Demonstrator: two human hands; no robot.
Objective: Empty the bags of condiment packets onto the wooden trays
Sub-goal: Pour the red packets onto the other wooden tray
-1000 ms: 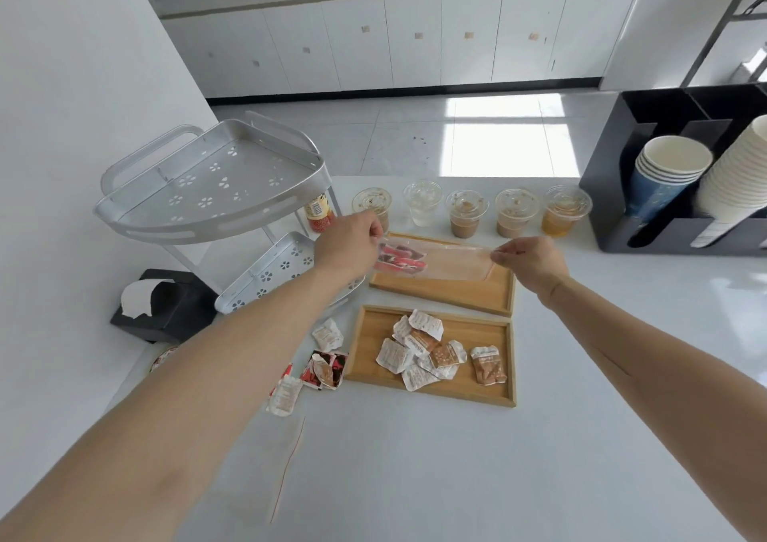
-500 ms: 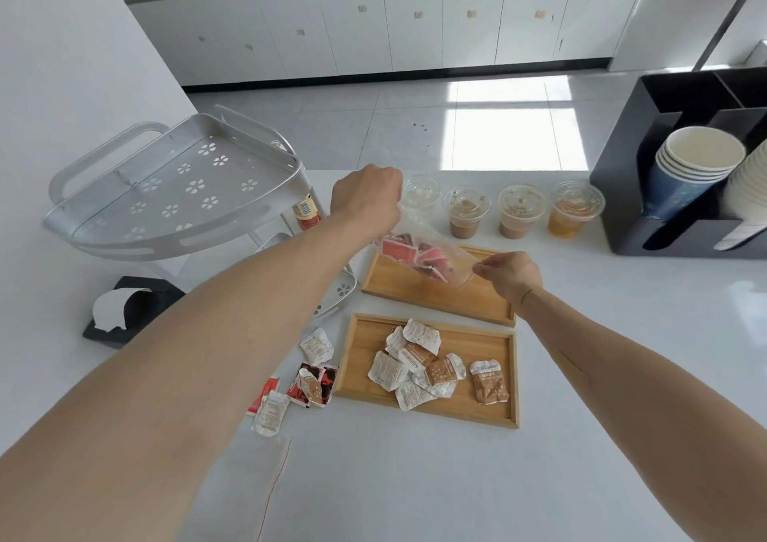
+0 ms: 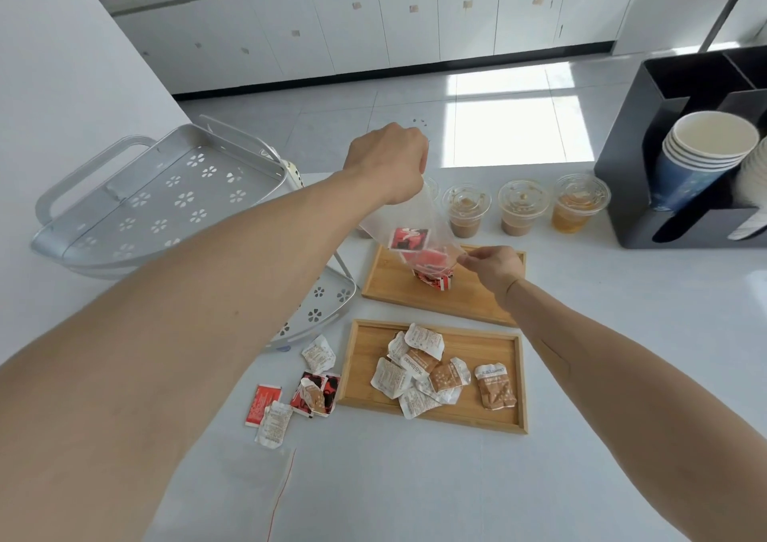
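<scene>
I'm looking down at a white tabletop (image 3: 415, 479) in a bright kitchen, with two wooden trays lying side by side. My left hand (image 3: 388, 167) is pinching the closed bottom of the clear bag (image 3: 409, 226) and holding it high, while my right hand (image 3: 492, 269) is gripping the lower edge near the mouth. The bag's long axis is running steeply down toward the far tray (image 3: 398, 288), and red packets (image 3: 431, 278) are bunching at the opening directly above the wood. The near tray (image 3: 494, 344) is already holding brown and white packets (image 3: 419, 369). Some strays (image 3: 290, 396) are lying off the near tray, to its left. I judge the pour depends on keeping the mouth over the far tray.
</scene>
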